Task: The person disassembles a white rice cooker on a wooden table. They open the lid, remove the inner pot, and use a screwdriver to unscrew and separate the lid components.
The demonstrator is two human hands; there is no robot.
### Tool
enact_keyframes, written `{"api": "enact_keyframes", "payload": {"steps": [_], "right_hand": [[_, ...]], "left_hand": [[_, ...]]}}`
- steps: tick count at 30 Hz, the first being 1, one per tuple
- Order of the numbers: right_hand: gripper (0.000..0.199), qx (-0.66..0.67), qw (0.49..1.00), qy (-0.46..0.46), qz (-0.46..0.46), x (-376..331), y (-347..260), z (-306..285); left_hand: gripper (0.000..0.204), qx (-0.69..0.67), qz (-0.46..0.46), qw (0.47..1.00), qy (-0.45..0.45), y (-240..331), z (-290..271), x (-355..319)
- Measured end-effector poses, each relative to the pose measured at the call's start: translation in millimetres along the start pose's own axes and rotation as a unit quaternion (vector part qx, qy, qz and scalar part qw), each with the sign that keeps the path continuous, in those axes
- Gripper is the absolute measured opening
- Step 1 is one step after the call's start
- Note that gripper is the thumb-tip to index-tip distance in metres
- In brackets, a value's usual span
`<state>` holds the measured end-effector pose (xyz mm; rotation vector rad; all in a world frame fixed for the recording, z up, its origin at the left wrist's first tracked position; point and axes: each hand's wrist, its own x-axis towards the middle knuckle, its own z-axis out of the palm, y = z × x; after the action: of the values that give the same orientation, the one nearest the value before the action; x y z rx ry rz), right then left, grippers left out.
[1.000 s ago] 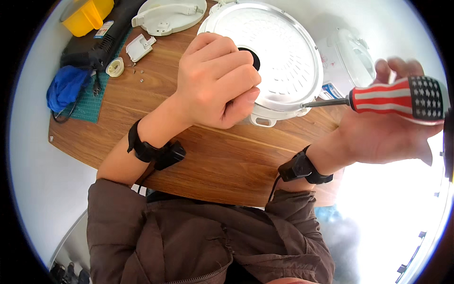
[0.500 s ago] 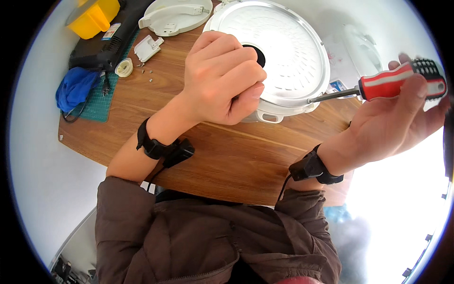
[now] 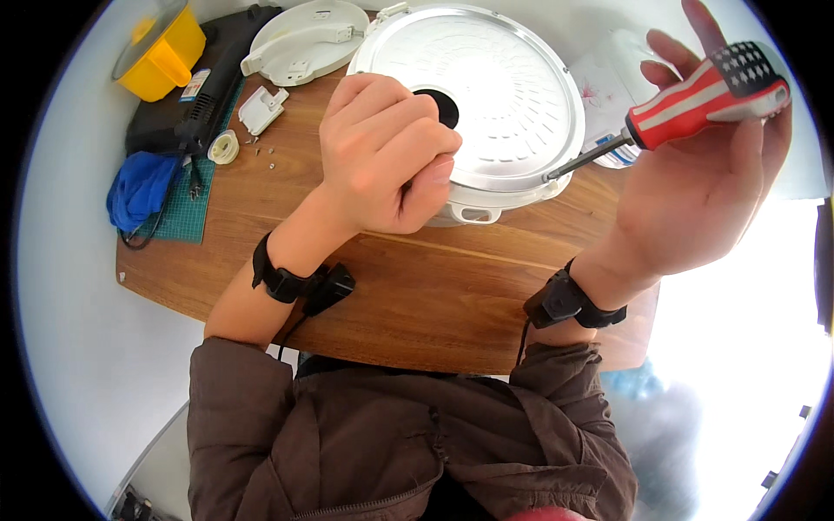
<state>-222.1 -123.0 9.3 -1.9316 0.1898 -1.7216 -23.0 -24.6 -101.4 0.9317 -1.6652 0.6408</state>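
A rice cooker lid with a silver metal plate point(image 3: 508, 104) lies in front of me, its white rim point(image 3: 486, 207) showing at the near side. A dark round hole point(image 3: 441, 108) opens in the plate's left part. My left hand point(image 3: 382, 152) is closed in a fist over the left edge; its curled fingers hide whatever they may grip. In my right hand point(image 3: 704, 191) is a screwdriver point(image 3: 682, 113) with a red and white handle and a black star-patterned end. Thumb and palm hold the handle, while several fingers stretch out behind it. The tip meets the plate's near-right edge.
At the back left lie a white oval cover point(image 3: 304, 43), a small white part point(image 3: 262, 110), a cream ring point(image 3: 223, 148) and loose screws point(image 3: 271, 165). Farther left are a yellow container point(image 3: 165, 61), a black case point(image 3: 165, 122), a blue cloth point(image 3: 139, 187) and a green mat point(image 3: 187, 217).
The screwdriver's handle has tilted upward, and my right hand has turned with its fingers reaching higher. The tip stays at the plate's edge. My left hand keeps its fist; the whole view has shifted slightly.
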Motion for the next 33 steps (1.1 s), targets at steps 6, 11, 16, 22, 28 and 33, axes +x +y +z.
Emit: {"api": "enact_keyframes", "payload": {"steps": [6, 11, 16, 22, 28, 33], "right_hand": [[0.056, -0.041, 0.998, -0.040, -0.014, -3.2, -0.5, 3.0], [0.057, 0.114, 0.984, 0.034, 0.136, 6.0, -29.0, 22.9], [0.075, -0.024, 0.998, 0.031, 0.050, 3.2, -35.1, 35.5], [0.069, 0.143, 0.983, 0.040, 0.106, 3.3, -32.9, 24.7], [0.067, 0.154, 0.981, 0.063, 0.099, -7.4, -10.2, 23.4], [0.065, 0.137, 0.985, 0.070, 0.076, -5.3, -10.6, 23.9]], "left_hand": [[0.010, -0.002, 0.009, 1.000, 0.008, -0.2, 1.0, 1.9], [0.012, -0.004, 0.008, 1.000, -0.004, -0.7, -0.5, 2.8], [0.015, 0.002, 0.008, 1.000, -0.005, -0.3, -0.1, 3.9], [0.018, -0.007, 0.012, 1.000, -0.002, -0.7, 3.1, 3.9], [0.020, -0.001, 0.001, 1.000, -0.015, 0.5, 1.9, 2.0], [0.020, -0.004, -0.002, 1.000, -0.018, 1.8, 1.5, 1.0]]}}
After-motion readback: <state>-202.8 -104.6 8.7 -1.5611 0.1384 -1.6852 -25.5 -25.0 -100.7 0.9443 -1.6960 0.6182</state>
